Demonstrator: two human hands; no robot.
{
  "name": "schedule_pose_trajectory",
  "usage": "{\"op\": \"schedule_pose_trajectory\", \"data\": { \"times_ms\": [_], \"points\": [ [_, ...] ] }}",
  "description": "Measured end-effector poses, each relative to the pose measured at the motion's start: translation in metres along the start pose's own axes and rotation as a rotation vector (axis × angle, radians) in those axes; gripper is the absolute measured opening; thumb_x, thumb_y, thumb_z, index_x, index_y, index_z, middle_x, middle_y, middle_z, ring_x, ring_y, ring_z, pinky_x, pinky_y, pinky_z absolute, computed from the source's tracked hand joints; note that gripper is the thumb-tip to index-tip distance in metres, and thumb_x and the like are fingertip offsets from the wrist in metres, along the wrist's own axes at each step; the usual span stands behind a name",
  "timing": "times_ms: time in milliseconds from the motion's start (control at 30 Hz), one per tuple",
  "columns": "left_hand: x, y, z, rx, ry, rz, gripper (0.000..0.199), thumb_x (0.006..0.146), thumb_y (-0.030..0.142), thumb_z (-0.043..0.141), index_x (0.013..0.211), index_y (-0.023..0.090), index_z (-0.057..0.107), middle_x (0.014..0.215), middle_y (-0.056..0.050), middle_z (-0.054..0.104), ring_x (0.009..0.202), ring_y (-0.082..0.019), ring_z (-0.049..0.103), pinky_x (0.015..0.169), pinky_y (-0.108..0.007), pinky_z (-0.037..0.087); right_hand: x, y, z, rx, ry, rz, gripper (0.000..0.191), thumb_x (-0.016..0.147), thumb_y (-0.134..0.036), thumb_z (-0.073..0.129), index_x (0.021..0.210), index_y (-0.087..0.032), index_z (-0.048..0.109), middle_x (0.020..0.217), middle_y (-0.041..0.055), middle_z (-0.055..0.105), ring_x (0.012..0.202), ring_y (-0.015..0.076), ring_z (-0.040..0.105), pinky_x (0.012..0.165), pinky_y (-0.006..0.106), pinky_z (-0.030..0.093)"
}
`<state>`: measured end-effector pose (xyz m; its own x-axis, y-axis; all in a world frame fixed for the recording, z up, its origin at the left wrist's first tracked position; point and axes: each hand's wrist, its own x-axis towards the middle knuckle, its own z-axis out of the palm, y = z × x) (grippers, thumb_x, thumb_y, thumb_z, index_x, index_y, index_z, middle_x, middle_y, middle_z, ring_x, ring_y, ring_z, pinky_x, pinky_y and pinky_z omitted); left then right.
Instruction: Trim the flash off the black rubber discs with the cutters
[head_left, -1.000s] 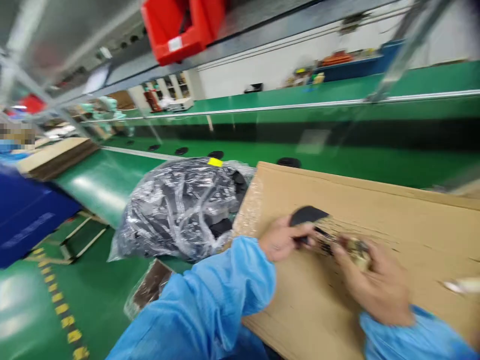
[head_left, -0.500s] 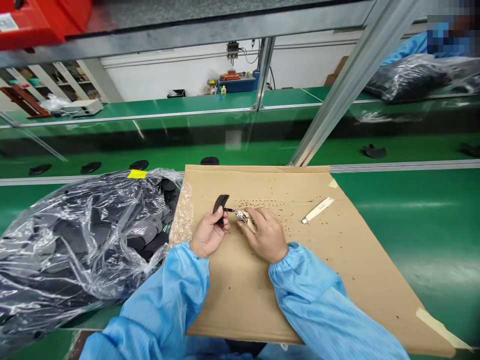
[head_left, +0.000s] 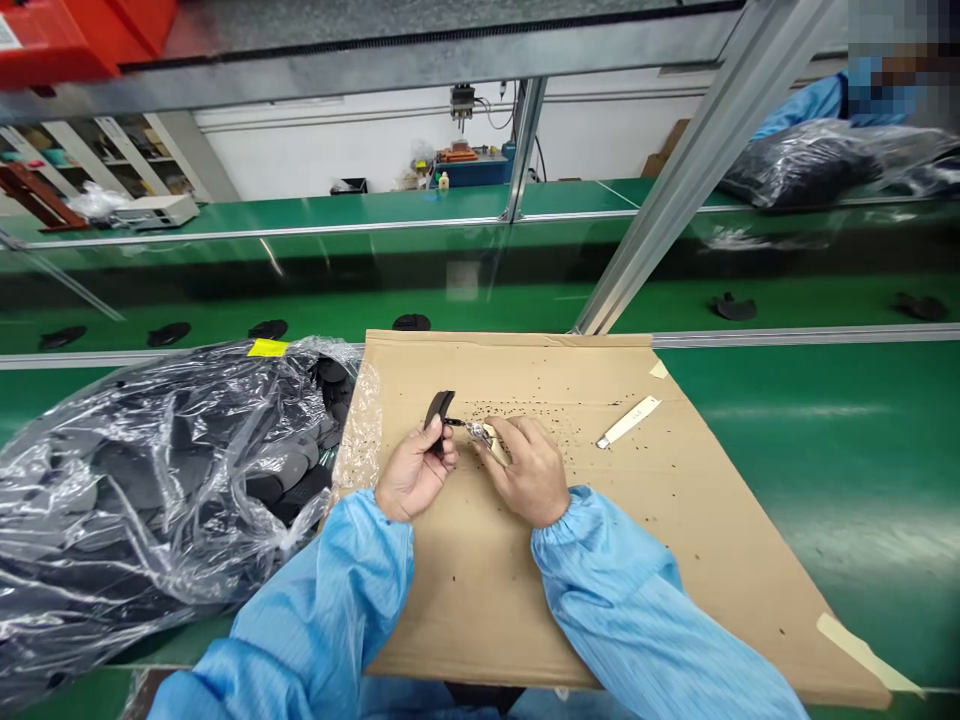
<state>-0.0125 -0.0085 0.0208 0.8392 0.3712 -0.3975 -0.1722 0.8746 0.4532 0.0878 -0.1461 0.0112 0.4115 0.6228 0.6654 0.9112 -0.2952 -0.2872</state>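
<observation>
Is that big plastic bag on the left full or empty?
Looks mostly full: the clear bag bulges, with dark flat pieces visible inside.

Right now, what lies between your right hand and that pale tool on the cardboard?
Only small dark specks, scattered over the cardboard, lie between the right hand and the pale tool; the head view shows nothing larger there.

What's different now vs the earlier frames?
Mostly the camera: it swung right and levelled, then barely drifted. Nothing visibly grabbed or released. Left hand still holds the black piece, right hand the hand tool. Cardboard and plastic bag look unmoved.
</observation>
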Motion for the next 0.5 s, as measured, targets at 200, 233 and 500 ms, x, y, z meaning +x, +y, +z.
{"op": "schedule_pose_trajectory", "data": {
  "times_ms": [200,233,500],
  "points": [
    [0.0008,-0.0009,0.0004,0.01,0.002,0.01,0.009,0.085,0.015,0.062,0.079,0.009,0.058,0.07,-0.002,0.06,0.054,-0.006,0.054,0.05,-0.018,0.046,0.0016,0.0002,-0.0011,-0.073,-0.039,-0.012,0.021,0.093,-0.028,0.052,0.104,-0.015,0.064,0.082,0.0071,0.06,0.078,0.0206,0.052,0.076,0.032,0.043],
    [0.001,-0.0015,0.0004,0.015,0.002,0.016,0.009,0.084,0.015,0.063,0.079,0.01,0.057,0.07,-0.002,0.06,0.054,-0.006,0.054,0.05,-0.018,0.046,0.0019,0.0003,-0.0016,-0.091,-0.049,-0.012,0.02,0.093,-0.026,0.052,0.104,-0.015,0.064,0.081,0.0068,0.06,0.077,0.0206,0.052,0.076,0.032,0.043],
    [0.0013,-0.0055,0.0003,0.088,0.003,0.099,0.025,0.072,0.02,0.077,0.083,0.013,0.055,0.072,0.0,0.061,0.058,-0.007,0.057,0.055,-0.018,0.047,-0.0016,0.0025,-0.0008,-0.142,-0.112,0.037,0.022,0.091,-0.023,0.051,0.106,-0.016,0.065,0.08,0.0056,0.061,0.075,0.0195,0.056,0.071,0.029,0.043]
  ]
}}
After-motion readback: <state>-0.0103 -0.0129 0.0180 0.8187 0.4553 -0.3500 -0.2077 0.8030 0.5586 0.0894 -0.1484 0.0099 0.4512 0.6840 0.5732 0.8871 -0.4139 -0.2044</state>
